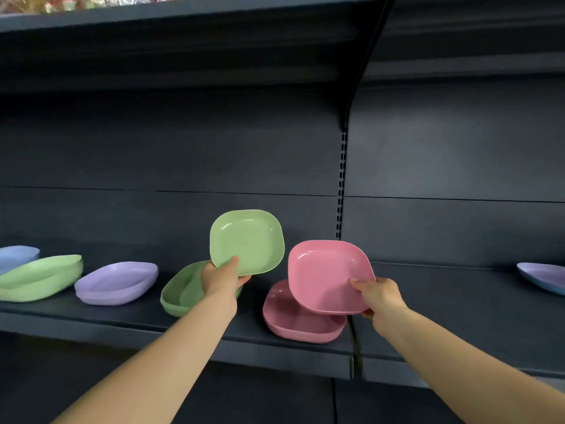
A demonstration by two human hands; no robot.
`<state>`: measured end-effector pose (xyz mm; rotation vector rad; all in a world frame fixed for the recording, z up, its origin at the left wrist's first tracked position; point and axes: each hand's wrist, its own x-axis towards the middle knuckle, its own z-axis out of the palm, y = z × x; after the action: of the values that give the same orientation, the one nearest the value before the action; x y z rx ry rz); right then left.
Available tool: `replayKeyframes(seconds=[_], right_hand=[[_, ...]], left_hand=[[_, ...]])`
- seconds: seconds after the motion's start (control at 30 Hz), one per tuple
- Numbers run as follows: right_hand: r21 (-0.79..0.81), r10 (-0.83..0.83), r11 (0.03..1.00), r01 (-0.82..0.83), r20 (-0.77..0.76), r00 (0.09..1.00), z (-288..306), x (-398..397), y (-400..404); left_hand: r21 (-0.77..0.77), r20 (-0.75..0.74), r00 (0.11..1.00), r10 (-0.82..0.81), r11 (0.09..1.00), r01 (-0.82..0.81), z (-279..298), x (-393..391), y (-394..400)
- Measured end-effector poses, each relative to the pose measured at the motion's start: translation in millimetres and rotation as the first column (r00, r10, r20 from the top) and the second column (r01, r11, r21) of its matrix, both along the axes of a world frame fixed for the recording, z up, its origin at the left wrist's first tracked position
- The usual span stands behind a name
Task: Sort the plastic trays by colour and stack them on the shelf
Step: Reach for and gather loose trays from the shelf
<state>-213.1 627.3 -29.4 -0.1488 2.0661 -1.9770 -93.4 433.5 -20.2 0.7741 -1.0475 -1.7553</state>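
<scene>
My left hand pinches the lower edge of a green tray, held tilted up above a green tray stack on the dark shelf. In my right hand is a pink tray, gripped at its right corner and tilted just over another pink tray lying on the shelf. Further left lie a purple tray, a second green stack and a blue tray. At the far right edge sits a purple tray on a blue one.
A slotted upright post divides the shelf bays. An upper shelf overhangs, with wrapped goods on top at the left. Bare shelf surface stretches between the pink trays and the far right trays.
</scene>
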Motion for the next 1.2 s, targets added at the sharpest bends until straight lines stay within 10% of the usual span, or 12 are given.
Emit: replayKeyframes(seconds=[0.67,1.2], right_hand=[[0.163,-0.362,0.912,0.375,-0.105,0.926,-23,54,-44],[0.367,-0.002,0.929,0.053,-0.139,0.990,-11,45,-23]], left_hand=[[-0.023,-0.004,0.950,-0.312,0.950,0.312,-12,11,-28],[-0.033,0.035,0.928,-0.371,0.928,0.372,-2,-10,-21]])
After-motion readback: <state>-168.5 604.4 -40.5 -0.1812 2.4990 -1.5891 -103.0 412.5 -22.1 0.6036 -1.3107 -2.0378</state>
